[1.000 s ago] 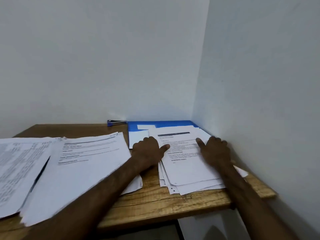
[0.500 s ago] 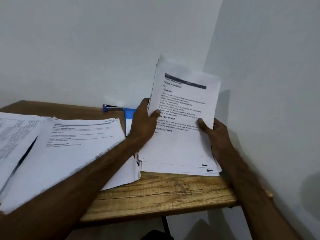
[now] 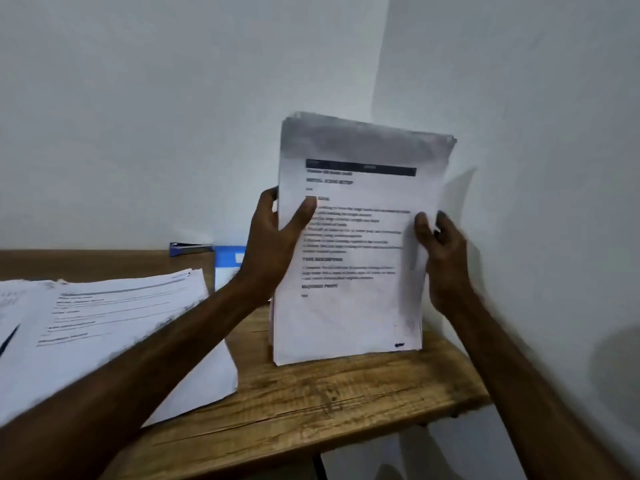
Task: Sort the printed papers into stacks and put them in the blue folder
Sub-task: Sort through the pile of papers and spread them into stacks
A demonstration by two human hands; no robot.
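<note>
Wood desk [image 3: 311, 400] fills a corner of plain white walls [image 3: 138, 116]. Both hands, left [image 3: 273, 244] and right [image 3: 443, 258], clasp a stack [image 3: 353, 306] upright, bottom edge on the desk. Behind lies the blue folder [image 3: 227, 258]; loose papers [image 3: 114, 327] spread left.

We are seeing bare wooden table [image 3: 311, 393] lying open in front of the upright paper stack [image 3: 349, 271] — room for a hand to pass there. The right wall [image 3: 536, 202] is crowding the stack's right side. Loose sheets [image 3: 114, 327] are covering the left, and the blue folder [image 3: 227, 263] and stapler [image 3: 190, 248] are sitting behind — the back is blocked.
</note>
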